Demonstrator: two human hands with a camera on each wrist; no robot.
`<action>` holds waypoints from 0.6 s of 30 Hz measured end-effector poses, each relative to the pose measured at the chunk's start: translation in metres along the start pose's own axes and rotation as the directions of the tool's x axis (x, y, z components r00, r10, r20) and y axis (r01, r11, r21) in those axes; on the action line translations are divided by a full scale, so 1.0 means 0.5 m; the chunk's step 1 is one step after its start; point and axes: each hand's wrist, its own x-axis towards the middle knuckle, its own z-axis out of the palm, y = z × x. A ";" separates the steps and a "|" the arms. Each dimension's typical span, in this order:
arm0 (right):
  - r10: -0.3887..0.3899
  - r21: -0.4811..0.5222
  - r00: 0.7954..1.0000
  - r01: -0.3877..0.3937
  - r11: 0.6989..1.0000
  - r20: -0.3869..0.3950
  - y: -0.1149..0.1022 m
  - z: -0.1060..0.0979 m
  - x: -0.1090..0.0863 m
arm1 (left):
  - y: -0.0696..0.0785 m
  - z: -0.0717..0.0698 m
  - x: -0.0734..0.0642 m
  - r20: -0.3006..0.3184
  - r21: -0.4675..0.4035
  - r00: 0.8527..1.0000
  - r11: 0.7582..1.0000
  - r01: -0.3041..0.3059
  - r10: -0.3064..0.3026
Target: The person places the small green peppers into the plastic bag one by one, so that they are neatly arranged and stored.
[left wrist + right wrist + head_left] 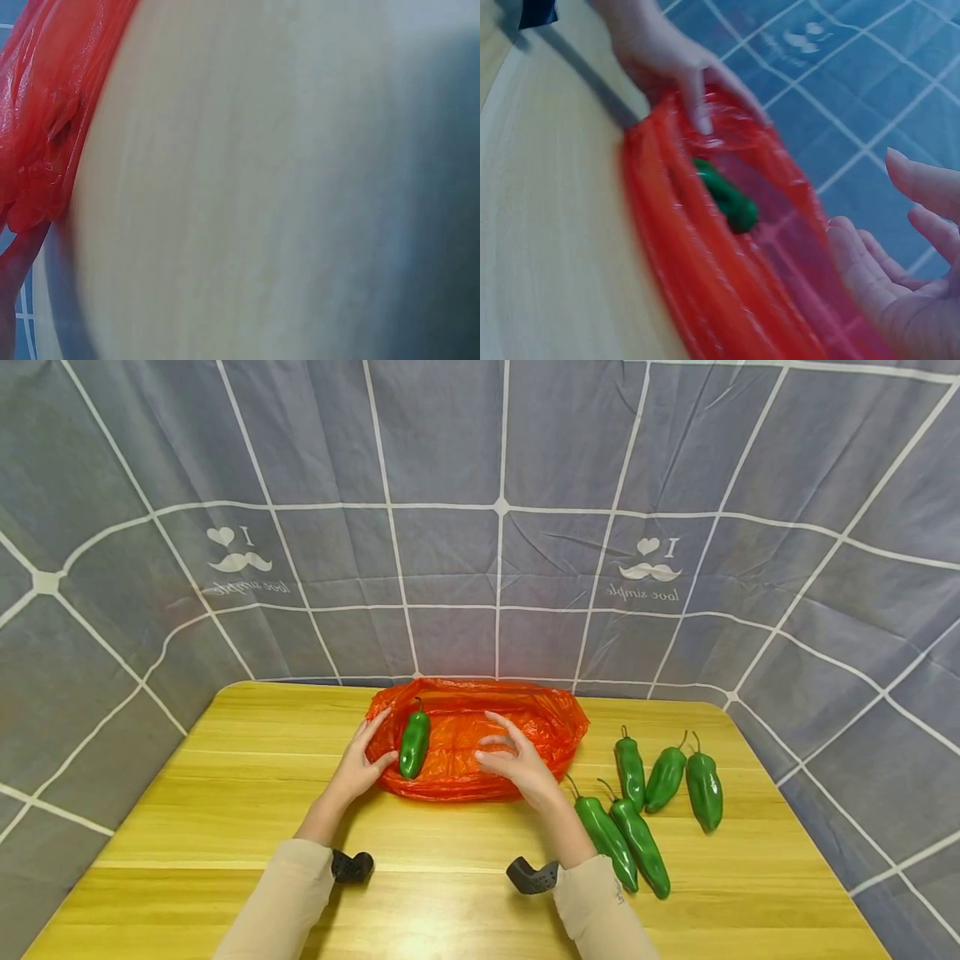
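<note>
A red plastic bag (480, 793) lies on its side with its wide mouth spread. Inside its left end rests a green pepper (414, 745), stem pointing away from me. My left hand (360, 764) holds the bag's left end, thumb over the mouth and fingers along the rim. In the right wrist view, the thumb of that left hand (671, 60) dips into the mouth near the pepper (727, 196). My right hand (517, 760) hovers over the bag's right part with loosely bent, parted fingers (855, 266) and nothing in them. The left wrist view shows mostly table and the bag's edge (49, 112).
Several more green peppers lie right of the bag on the wooden table (225, 827). Two long ones (609, 843) lie beside my right forearm; others (666, 779) sit farther back. A grey curtain (450, 560) with white lines hangs behind the table.
</note>
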 end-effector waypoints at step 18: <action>-0.066 -0.079 0.995 0.060 0.995 -0.080 -0.038 -0.121 -0.136 | -0.001 0.004 -0.002 -0.028 -0.033 1.000 0.999 -0.006 0.005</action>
